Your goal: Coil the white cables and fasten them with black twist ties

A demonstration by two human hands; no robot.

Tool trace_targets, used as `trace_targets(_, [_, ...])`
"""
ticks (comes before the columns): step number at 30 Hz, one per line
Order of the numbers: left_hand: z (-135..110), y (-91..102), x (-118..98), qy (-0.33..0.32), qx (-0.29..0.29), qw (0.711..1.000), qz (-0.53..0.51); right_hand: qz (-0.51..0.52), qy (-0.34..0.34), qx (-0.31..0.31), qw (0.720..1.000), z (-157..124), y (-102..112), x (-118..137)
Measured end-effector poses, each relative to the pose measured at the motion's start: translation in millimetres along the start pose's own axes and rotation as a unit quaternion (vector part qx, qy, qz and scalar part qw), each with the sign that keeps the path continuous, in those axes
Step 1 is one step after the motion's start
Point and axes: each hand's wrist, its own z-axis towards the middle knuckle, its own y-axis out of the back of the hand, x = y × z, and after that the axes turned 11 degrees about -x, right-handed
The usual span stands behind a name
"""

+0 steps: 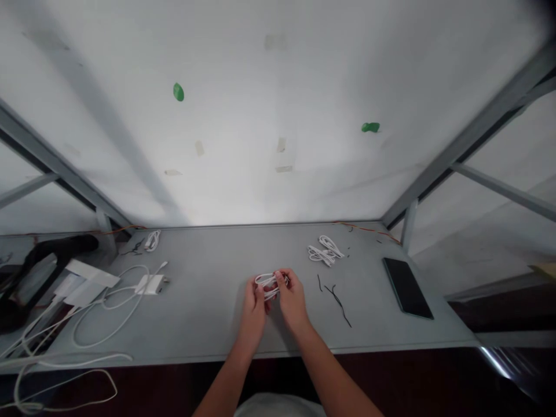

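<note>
While forearms angle inward, both hands [273, 298] grip a coiled white cable [269, 282].

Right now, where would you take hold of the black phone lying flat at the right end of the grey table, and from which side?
Take the flat black rectangular phone across its two long edges, coming from above. It lies flat on the grey table, so only the thin sides offer purchase. Its near end sits close to the table's front edge, probably easiest to pinch there. Both hands are on a white cable coil.
</note>
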Motion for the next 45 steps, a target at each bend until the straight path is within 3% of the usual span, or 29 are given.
trace_targets(3, [1.6,-0.2,4.4,0.033,0.024,0.999,-0.027,0.048,-0.021,-0.026,0.998,-0.6,-0.8,1.1])
trace_targets(7, [6.5,1.6,-0.6,0.075,0.038,0.994,-0.076,0.081,-0.037,0.003,0.996,1.3,4.1,3.2])
trace_targets(15, [9.1,-0.4,-12.9,0.108,0.009,0.983,-0.152,-0.045,0.091,0.025,0.995,7.1,13.8,-7.1])
trace_targets(19, [13.3,1.2,-8.6,0.085,-0.019,0.994,-0.059,-0.042,0.112,0.042,0.992,2.8,13.6,-9.6])
trace_targets(23, [15.0,3.8,-8.3,-0.006,-0.013,0.997,0.076,-0.039,0.063,0.037,0.997,-0.8,14.6,-8.1])
trace_targets(27, [6.1,-2.0,-8.8,-0.055,0.0,0.99,0.133,-0.123,0.08,-0.001,0.989,1.7,12.1,-3.6])
trace_targets(31, [-3.7,-9.1,-4.4,-0.074,0.06,0.981,0.168,-0.223,0.129,-0.099,0.961,6.4,12.8,-0.6])
trace_targets(35, [-2.5,-8.6,4.4,-0.056,0.132,0.97,0.197,-0.301,0.139,-0.091,0.939,6.6,33.1,2.9])
trace_targets(37, [1.4,-5.6,8.2,-0.036,0.112,0.97,0.213,-0.392,0.133,-0.119,0.902,6.2,51.9,6.8])
trace_targets(39, [5.4,-2.0,10.4,-0.022,0.073,0.972,0.221,-0.51,0.108,-0.168,0.837,7.8,72.1,11.9])
trace_targets(41, [8.6,0.7,11.0,-0.014,0.046,0.977,0.207,-0.596,0.07,-0.175,0.781,12.1,88.3,17.3])
trace_targets(45, [11.4,0.9,9.0,0.011,0.031,0.99,0.138,-0.653,0.03,-0.126,0.746,22.6,97.3,24.1])
